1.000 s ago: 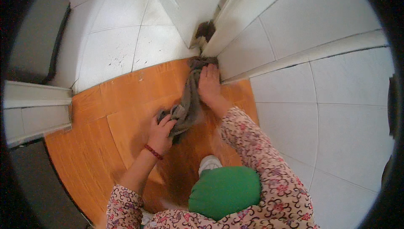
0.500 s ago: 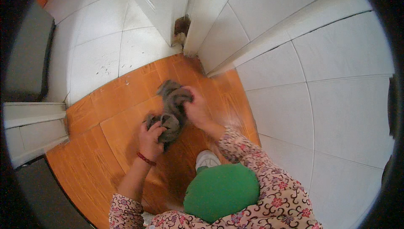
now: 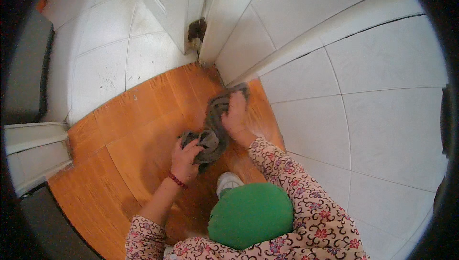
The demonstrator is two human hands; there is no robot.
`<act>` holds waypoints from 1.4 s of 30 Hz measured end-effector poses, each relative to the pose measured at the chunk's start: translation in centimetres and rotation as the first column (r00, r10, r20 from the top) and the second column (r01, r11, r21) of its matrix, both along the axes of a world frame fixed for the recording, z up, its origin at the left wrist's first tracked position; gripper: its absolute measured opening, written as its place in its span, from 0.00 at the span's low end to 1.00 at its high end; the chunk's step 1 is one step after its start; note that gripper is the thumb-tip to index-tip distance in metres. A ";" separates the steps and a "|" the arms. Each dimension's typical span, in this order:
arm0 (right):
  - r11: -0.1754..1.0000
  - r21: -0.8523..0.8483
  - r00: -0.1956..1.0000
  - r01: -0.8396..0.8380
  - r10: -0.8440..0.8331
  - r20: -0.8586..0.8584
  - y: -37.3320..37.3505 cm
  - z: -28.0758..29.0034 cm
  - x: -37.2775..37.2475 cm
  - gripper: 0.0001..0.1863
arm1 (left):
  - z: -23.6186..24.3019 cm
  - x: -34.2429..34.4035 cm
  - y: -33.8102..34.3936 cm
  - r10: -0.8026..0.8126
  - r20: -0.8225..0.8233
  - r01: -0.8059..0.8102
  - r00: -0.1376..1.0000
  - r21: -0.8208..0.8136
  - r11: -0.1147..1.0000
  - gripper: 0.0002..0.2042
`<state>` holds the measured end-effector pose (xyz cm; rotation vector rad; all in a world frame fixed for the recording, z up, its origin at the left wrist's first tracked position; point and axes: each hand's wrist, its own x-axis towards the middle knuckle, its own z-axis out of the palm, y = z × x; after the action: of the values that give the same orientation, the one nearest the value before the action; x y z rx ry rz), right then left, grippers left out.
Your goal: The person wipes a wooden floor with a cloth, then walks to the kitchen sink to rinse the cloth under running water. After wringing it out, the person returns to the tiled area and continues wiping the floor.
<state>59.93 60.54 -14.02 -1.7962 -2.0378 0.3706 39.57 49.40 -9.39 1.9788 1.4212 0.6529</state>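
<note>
A dark grey, rumpled rag (image 3: 217, 112) stretches across the wood-patterned floor (image 3: 143, 135), with one end bunched up. The bunched end is in my left hand (image 3: 185, 158), whose fingers curl over its near-left side; a red bead bracelet circles that wrist. Farther out and to the right, my right hand (image 3: 234, 116) presses the other end of the rag against the floor, close to the tiled wall's corner. The fingers of this hand lie over the cloth, and their tips are partly blurred.
White wall tiles (image 3: 306, 81) run along the right. Ahead stand a white door (image 3: 167, 6) and its frame, damaged at the bottom. Pale floor tiles (image 3: 103, 64) lie beyond the threshold. Dark grey box-like things sit at the left. My knee (image 3: 251, 214) and shoe (image 3: 228, 181) are close below.
My right hand has pushed its end of the rag right and outward toward the wall corner. My left hand has shifted slightly right with the bunched end.
</note>
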 end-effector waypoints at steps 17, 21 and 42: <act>0.893 -0.317 0.932 0.320 -0.236 0.276 -6.9 8.0 5.7 0.30 | 2.8 2.8 -2.0 -0.112 -0.158 0.104 0.981 -0.056 0.993 0.24; 0.985 0.175 0.998 0.012 0.001 -0.070 -4.5 -0.6 5.7 0.26 | 2.3 2.9 -1.9 -0.122 -0.080 0.119 0.989 -0.034 0.992 0.23; 0.998 0.022 0.994 -0.053 0.055 -0.092 1.1 1.8 7.8 0.29 | 1.3 0.5 -1.3 0.029 0.128 -0.024 0.991 -0.044 0.999 0.20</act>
<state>67.69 61.64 -12.26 -1.6827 -2.0224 0.4396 40.08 48.08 -8.06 1.8535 1.3746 0.7417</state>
